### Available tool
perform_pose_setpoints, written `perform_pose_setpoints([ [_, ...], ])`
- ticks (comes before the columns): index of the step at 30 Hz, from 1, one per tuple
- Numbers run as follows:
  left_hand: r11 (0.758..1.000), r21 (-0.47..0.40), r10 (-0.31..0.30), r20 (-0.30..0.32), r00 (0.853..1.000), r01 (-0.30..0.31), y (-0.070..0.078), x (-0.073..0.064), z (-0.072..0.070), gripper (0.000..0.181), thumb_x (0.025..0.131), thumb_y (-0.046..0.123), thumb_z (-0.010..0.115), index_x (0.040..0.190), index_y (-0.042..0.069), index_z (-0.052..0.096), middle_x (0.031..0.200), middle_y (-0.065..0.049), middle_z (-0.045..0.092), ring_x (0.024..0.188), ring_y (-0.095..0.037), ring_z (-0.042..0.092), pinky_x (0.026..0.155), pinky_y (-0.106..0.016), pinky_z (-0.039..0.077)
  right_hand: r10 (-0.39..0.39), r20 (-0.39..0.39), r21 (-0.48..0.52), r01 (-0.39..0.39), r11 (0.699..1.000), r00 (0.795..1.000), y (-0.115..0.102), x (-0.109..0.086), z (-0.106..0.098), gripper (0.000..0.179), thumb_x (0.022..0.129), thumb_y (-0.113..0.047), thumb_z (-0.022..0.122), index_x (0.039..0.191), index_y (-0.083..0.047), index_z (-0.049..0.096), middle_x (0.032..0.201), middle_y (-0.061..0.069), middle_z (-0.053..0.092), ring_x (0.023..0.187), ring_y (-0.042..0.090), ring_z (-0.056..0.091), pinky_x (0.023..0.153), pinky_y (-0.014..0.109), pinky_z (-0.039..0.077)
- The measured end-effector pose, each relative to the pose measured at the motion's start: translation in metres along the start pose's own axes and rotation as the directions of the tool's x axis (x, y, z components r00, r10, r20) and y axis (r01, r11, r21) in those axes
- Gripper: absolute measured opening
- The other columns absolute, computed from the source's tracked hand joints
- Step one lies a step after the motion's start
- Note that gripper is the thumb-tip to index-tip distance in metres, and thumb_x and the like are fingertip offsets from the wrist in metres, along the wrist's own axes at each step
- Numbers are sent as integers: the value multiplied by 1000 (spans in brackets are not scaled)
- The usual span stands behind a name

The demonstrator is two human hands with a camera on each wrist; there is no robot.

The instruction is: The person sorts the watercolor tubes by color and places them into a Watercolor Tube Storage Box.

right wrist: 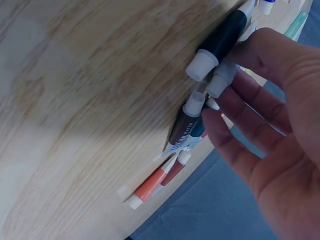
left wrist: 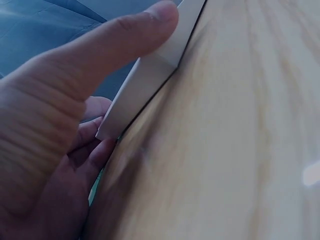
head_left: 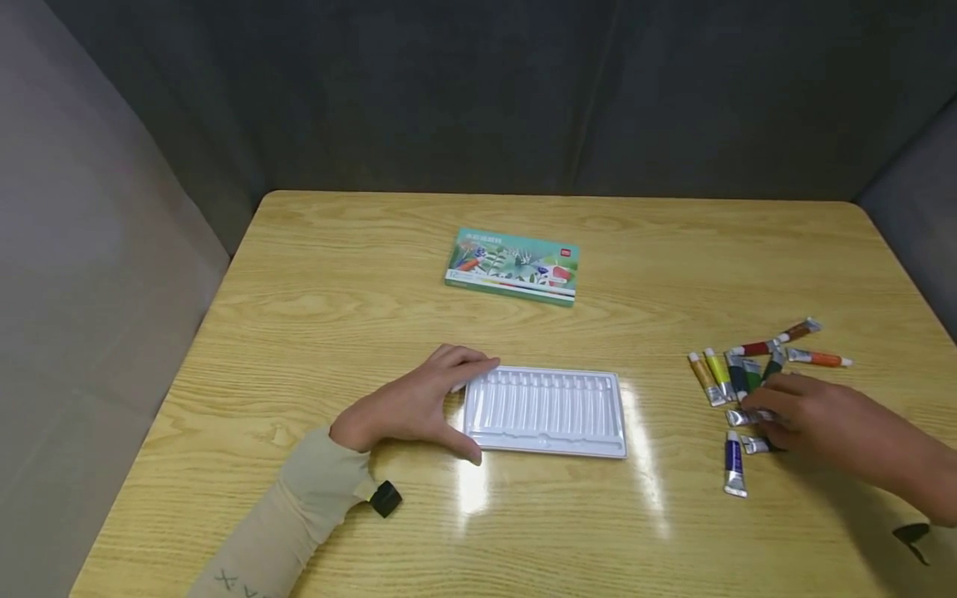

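Note:
A white plastic tray [head_left: 546, 444] with a row of narrow slots lies on the table in the head view. My left hand [head_left: 419, 399] holds its left side, with the thumb at the near corner and the fingers at the far corner. At the right, my right hand [head_left: 830, 419] is over a loose group of paint tubes. In the right wrist view its thumb and fingers pinch a white-capped paint tube [right wrist: 222, 80], whose body is partly hidden. A dark green tube [right wrist: 222, 40] lies close to the thumb. A purple tube [head_left: 735, 465] rests nearer the front.
A green illustrated paint box [head_left: 512, 266] lies flat behind the tray. Yellow [head_left: 719, 374], ochre [head_left: 706, 378], orange [head_left: 818, 358], dark red [head_left: 753, 348] and brown tubes [head_left: 800, 330] are spread around the right hand. Dark curtains [head_left: 449, 100] stand behind the wooden table [head_left: 321, 274].

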State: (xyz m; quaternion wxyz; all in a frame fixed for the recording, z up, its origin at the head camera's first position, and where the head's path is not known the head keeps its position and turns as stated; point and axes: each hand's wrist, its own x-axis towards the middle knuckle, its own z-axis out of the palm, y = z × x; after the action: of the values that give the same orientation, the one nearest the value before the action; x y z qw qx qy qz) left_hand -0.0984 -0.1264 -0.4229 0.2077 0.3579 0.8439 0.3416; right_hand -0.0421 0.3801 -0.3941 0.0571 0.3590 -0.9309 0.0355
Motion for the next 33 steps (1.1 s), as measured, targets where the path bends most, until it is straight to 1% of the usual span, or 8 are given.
perform_pose_setpoints([
  [2,1000,-1,-3,2,1000,3,0,0,0,116,68,54,94,163,23,35,161,2,39,150,-17,32,122,-45,40,-2,-9,8,3,1000,1000,-1,1,-1,71,100,-65,27,94,-15,76,85,-7,62,70,-2,52,50,21,43],
  [3,1000,-2,-4,2,1000,4,0,0,0,116,68,54,94,163,23,35,161,2,39,150,-17,32,122,-45,41,-4,-18,9,4,1000,1000,-2,1,-1,80,98,-66,15,94,-14,76,84,-7,62,69,-2,51,50,20,42],
  [6,1000,-1,-4,0,1000,4,0,-1,0,115,69,54,94,163,24,35,161,2,39,150,-17,32,121,-45,41,-19,-44,-5,18,1000,999,-4,3,-1,87,99,-64,8,94,-10,77,83,-6,62,68,-1,51,49,20,41],
  [12,1000,1,0,-6,1000,0,1,-2,0,115,68,54,94,163,24,35,162,3,39,149,-16,33,121,-44,42,-73,-90,-17,72,997,993,-9,11,-5,83,103,-62,13,89,-11,77,82,-7,61,68,-2,50,50,18,39],
  [17,1000,8,3,-8,1000,-3,-1,-2,1,116,68,55,94,163,24,34,161,4,39,148,-15,33,121,-43,42,-121,-139,-52,115,992,983,-18,19,-6,78,106,-60,16,90,-13,77,84,-5,64,67,5,55,50,19,42],
  [26,1000,14,20,-6,1000,-20,-1,-1,2,115,70,55,93,163,22,34,161,2,39,149,-17,32,121,-44,41,-167,-184,-12,168,986,969,-33,40,-7,66,107,-57,24,95,-16,75,93,-5,66,73,6,60,58,15,42],
  [30,1000,14,20,-3,1000,-20,-1,-1,1,115,70,55,93,163,22,34,161,3,39,149,-16,33,122,-44,41,-185,-213,-15,186,982,959,-38,50,-6,63,109,-53,26,96,-16,75,95,-3,68,73,7,62,54,17,44],
  [33,1000,18,17,-1,1000,-17,-1,-1,1,115,70,55,93,163,22,34,160,3,39,149,-16,33,122,-44,40,-199,-220,-17,200,980,955,-42,57,-5,63,110,-51,25,97,-16,75,96,-3,68,74,9,63,55,19,47],
])
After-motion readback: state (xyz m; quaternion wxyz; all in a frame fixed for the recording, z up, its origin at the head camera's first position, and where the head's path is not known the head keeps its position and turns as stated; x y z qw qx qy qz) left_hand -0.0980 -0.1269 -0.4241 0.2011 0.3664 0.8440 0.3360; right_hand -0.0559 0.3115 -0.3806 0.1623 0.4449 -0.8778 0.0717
